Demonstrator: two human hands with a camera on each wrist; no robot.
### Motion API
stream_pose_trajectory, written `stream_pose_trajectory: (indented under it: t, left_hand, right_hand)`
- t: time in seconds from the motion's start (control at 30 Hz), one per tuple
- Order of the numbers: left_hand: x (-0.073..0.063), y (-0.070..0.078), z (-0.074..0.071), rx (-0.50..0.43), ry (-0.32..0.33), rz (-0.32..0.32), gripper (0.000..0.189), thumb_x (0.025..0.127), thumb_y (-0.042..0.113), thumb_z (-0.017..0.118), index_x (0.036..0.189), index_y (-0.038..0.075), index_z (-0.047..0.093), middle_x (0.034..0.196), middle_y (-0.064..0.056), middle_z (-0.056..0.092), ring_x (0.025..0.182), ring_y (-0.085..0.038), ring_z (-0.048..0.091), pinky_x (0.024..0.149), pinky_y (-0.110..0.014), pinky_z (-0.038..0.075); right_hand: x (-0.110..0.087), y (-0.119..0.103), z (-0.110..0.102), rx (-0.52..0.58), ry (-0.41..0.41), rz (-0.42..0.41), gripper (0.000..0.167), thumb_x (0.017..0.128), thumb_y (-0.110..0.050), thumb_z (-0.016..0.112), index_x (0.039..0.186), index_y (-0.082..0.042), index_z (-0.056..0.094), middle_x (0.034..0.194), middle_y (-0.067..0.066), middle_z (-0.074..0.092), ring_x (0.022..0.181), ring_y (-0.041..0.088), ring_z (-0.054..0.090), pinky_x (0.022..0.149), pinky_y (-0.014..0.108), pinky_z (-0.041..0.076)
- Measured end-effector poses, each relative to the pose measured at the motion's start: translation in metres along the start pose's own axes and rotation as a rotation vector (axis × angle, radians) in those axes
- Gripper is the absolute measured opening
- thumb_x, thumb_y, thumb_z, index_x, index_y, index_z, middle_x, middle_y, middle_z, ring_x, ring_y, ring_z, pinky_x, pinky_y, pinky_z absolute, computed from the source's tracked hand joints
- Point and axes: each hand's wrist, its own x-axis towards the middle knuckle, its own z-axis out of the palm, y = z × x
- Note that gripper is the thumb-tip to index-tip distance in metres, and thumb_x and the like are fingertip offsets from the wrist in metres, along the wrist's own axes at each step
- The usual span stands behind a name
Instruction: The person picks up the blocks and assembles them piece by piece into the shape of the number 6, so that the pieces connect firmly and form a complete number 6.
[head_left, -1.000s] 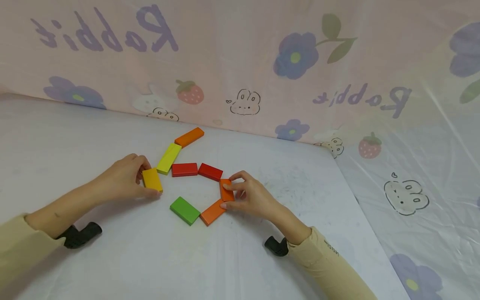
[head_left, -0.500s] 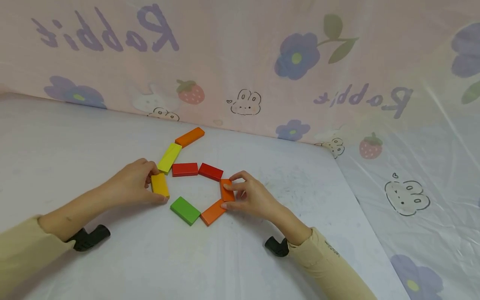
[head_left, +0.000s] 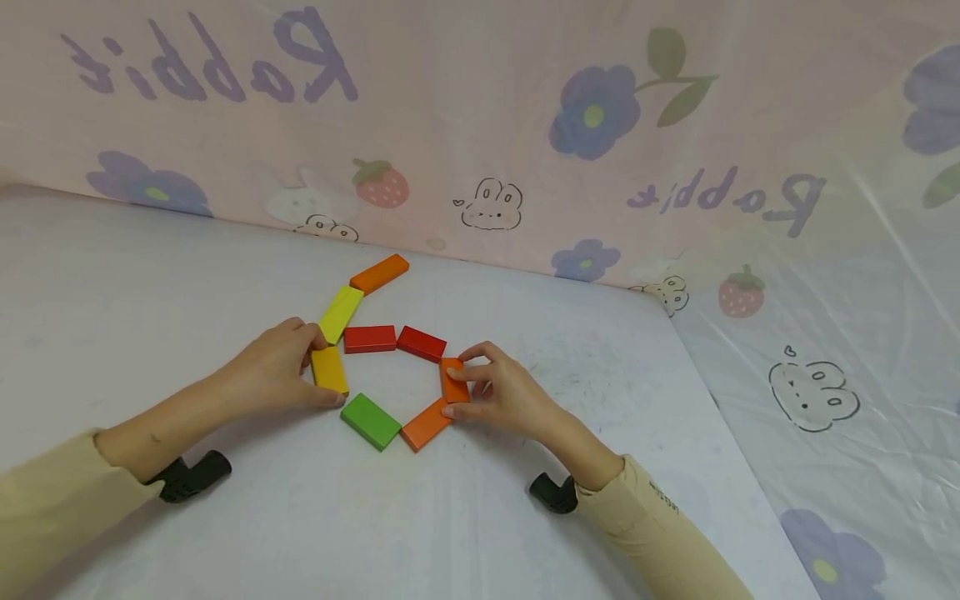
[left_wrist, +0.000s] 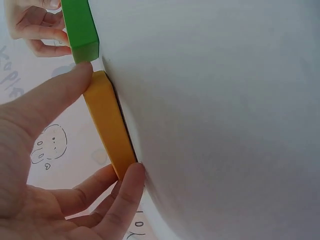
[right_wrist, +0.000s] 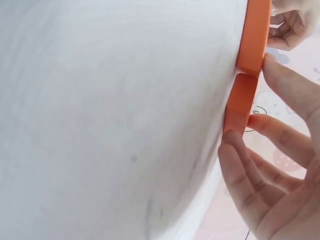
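My left hand (head_left: 277,372) pinches a golden-yellow block (head_left: 330,372) by its two ends, thumb at the near end and fingertips at the far one. In the left wrist view, the thumb lies between this block (left_wrist: 109,125) and the green block (left_wrist: 81,31). My right hand (head_left: 512,393) holds an upright-lying orange block (head_left: 454,379) by its ends; its thumb tip is also against a second orange block (head_left: 426,426). These blocks, the green block (head_left: 371,421) and two red blocks (head_left: 369,339) form a ring on the white table.
A lemon-yellow block (head_left: 342,314) and a farther orange block (head_left: 379,274) run up and right from the ring. The white table (head_left: 390,533) meets a printed curtain (head_left: 465,108) behind. Black wrist devices (head_left: 197,477) sit under both sleeves.
My left hand has slid right with the golden-yellow block, bringing it beside the ring between the lemon-yellow and green blocks. The right hand has stayed in place.
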Motion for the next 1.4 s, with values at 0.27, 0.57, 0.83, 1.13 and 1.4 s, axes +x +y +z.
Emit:
stream_pose_trajectory:
  t: [0.27,0.57,0.83,1.13,1.4]
  left_hand:
    - [0.001,0.002,0.001,0.0,0.017,0.002,0.068,0.067,0.04,0.085,0.107,-0.006,0.056,0.096,-0.016,0.055,0.079,-0.024,0.049,0.066,-0.033,0.044]
    - [-0.001,0.004,0.0,0.002,0.022,-0.013,0.066,0.067,0.04,0.084,0.105,-0.007,0.057,0.096,-0.016,0.055,0.08,-0.024,0.049,0.066,-0.033,0.044]
    - [0.0,0.0,-0.007,-0.003,0.014,-0.012,0.065,0.072,0.043,0.081,0.108,-0.006,0.059,0.086,-0.011,0.053,0.076,-0.021,0.048,0.062,-0.029,0.041]
    - [0.002,-0.007,-0.016,0.029,0.027,0.061,0.062,0.079,0.033,0.078,0.124,-0.003,0.057,0.117,-0.024,0.053,0.088,-0.026,0.056,0.074,-0.04,0.051]
    - [0.007,-0.009,-0.017,0.048,-0.003,0.082,0.063,0.084,0.033,0.072,0.133,-0.001,0.054,0.127,-0.025,0.049,0.094,-0.03,0.056,0.08,-0.046,0.051]
  right_hand:
    - [-0.001,0.001,0.0,0.005,0.003,-0.01,0.052,0.079,-0.031,0.079,0.123,-0.008,0.066,0.128,0.004,0.051,0.082,0.015,0.057,0.074,0.023,0.049]
    - [0.0,0.0,0.001,0.002,0.01,-0.026,0.052,0.078,-0.029,0.079,0.123,-0.007,0.066,0.128,0.005,0.051,0.08,0.014,0.057,0.073,0.022,0.049]
    - [0.0,0.0,0.001,-0.005,0.008,-0.016,0.052,0.078,-0.03,0.08,0.123,-0.007,0.066,0.128,0.005,0.051,0.079,0.013,0.057,0.073,0.021,0.049]
    - [-0.001,0.001,0.001,-0.001,0.013,-0.014,0.051,0.078,-0.029,0.079,0.123,-0.007,0.066,0.128,0.005,0.052,0.081,0.016,0.058,0.074,0.026,0.052]
    - [-0.001,0.001,0.002,-0.006,0.02,-0.023,0.053,0.078,-0.03,0.079,0.123,-0.007,0.065,0.129,0.006,0.052,0.079,0.016,0.059,0.073,0.025,0.052]
